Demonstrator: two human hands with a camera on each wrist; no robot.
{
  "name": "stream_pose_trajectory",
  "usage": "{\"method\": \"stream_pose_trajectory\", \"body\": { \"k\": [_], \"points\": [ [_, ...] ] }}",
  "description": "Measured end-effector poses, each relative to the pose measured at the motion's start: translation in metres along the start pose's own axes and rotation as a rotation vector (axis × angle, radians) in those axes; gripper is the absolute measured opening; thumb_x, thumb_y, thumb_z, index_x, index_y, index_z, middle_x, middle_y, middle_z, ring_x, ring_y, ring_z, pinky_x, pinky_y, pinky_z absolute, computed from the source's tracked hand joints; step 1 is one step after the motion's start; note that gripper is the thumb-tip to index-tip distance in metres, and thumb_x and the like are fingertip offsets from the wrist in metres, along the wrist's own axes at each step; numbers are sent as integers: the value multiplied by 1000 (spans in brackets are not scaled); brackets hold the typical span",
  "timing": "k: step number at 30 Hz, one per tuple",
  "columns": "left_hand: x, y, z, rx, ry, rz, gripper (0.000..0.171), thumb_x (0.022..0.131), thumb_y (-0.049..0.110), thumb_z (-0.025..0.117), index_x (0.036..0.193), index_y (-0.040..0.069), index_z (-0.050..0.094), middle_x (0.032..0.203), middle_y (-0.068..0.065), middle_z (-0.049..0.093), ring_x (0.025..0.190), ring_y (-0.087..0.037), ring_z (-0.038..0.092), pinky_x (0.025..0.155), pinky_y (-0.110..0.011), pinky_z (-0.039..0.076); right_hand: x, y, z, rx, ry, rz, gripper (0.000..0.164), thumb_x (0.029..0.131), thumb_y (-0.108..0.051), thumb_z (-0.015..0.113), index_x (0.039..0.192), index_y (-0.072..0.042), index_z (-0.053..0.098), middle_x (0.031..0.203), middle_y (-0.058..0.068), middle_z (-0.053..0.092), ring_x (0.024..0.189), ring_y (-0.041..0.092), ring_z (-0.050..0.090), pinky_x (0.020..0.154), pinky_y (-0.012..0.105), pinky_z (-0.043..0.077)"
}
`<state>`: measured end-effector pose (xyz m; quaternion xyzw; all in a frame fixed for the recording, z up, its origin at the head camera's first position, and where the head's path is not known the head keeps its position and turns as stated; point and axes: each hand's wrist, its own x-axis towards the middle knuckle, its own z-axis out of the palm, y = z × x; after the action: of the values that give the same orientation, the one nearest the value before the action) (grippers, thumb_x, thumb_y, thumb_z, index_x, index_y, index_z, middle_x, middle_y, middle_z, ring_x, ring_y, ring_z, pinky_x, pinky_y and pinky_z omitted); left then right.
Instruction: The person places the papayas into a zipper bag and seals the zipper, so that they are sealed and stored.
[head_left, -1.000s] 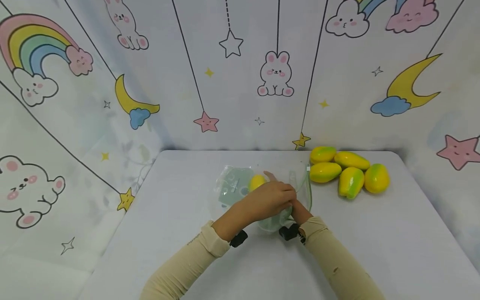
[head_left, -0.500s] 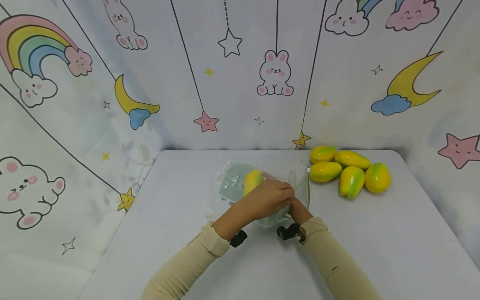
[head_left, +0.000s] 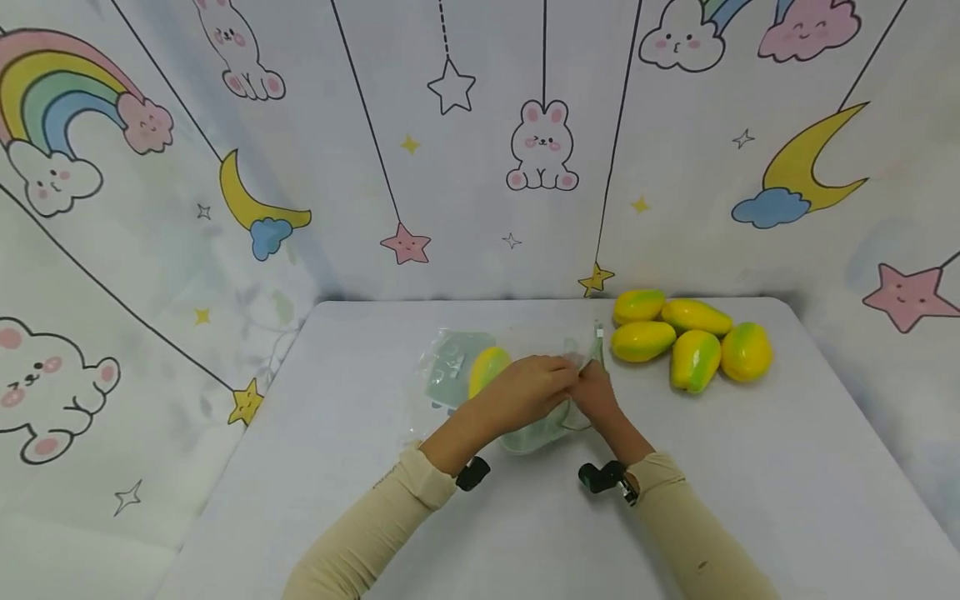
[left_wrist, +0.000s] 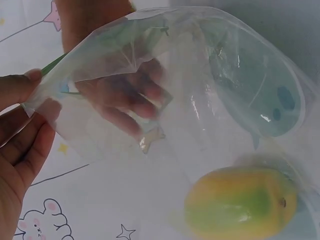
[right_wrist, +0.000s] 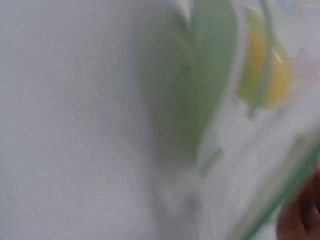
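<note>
At the far left of the clear bag [left_wrist: 192, 85], a pale green panel [head_left: 453, 371] shows under glossy film. Next, at the bag's left half, one mango [head_left: 487, 369] seems to lie inside it, seen hazily through plastic in the left wrist view; its long axis runs roughly from the near side to the far side, its near end hidden by the left wrist.

The left hand [head_left: 525, 385] reaches over the bag toward its right end, thumb and fingers pinching the film's edge. Just beside it, at the bag's right end, is the right hand [head_left: 596, 396]; through the film its fingers look loose and slightly apart, with nothing plainly gripped. Whether that hand is inside the bag or behind it, I cannot tell; the right wrist view is blurred.

By the bag's right edge stands a green strip [head_left: 598, 346] with a white tab [head_left: 599, 332], close to the right hand's knuckles.

Right of the bag sit five loose mangoes [head_left: 695, 358]. I judge the key relation to be here: the closest one [head_left: 643, 342] lies just past the strip, to the right of and beyond the right hand, which is the nearer hand, and its long axis runs crosswise, roughly pointing at the bag.
</note>
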<state>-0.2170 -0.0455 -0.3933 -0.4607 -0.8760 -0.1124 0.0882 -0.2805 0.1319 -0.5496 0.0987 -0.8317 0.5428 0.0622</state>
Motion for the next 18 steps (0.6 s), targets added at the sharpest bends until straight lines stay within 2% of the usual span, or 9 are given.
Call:
{"method": "stream_pose_trajectory", "body": {
  "k": [1,3,4,6,9,11,14,16,18],
  "points": [
    [0,-1,1,-2,10,3,5,95,15,65,99,14,68,103,4,67,93,-10,64,83,-19,52,-9,-44,-12,51,71,59,23,93,-12,55,80,6,62,65,12,59,50,11,47,43,29,41],
    [1,-2,2,-4,26,2,4,93,13,67,98,14,67,101,3,67,90,-9,64,80,-19,52,-17,-85,-27,-26,212,58,20,91,0,52,76,7,63,62,16,60,45,8,45,38,31,39],
    [1,-3,2,-5,28,2,4,93,12,67,97,13,67,100,3,67,88,-9,63,79,-19,51,-19,-92,-35,-29,276,24,19,90,3,51,76,7,64,60,16,58,44,5,42,37,29,36],
    [1,-4,3,-7,26,-8,7,92,11,69,98,13,67,101,3,68,90,-10,64,80,-19,52,-20,-94,-50,-102,371,-26,18,91,2,51,84,7,67,65,18,58,49,10,44,42,30,36],
    [0,-5,4,-14,15,-29,9,92,12,68,101,13,68,104,2,68,93,-10,64,83,-18,52,-9,-65,-71,-284,475,-70,21,90,-4,53,102,6,67,81,21,59,71,24,52,64,35,43],
    [0,-5,4,-24,8,-40,10,93,12,68,103,13,69,106,2,68,95,-10,65,85,-19,52,-5,-55,-88,-424,469,-10,31,90,-6,51,116,7,61,104,28,57,94,40,52,82,48,41],
    [0,-5,3,-32,10,-42,11,93,12,67,103,13,69,106,1,68,96,-11,65,85,-19,52,-6,-52,-112,-568,379,149,46,90,-5,51,133,7,45,137,38,34,119,55,36,97,65,29],
    [-1,-4,3,-33,15,-36,10,93,11,68,103,12,69,106,1,68,95,-11,65,85,-20,52,-10,-49,-124,-624,302,251,51,90,-6,49,138,7,36,144,41,20,122,61,30,96,70,27],
    [-1,-4,3,-34,24,-28,10,93,11,68,103,12,69,105,1,68,94,-11,64,85,-20,52,-14,-43,-132,-652,242,328,55,93,-8,49,141,8,28,144,43,14,116,64,33,93,72,32]
  ]
}}
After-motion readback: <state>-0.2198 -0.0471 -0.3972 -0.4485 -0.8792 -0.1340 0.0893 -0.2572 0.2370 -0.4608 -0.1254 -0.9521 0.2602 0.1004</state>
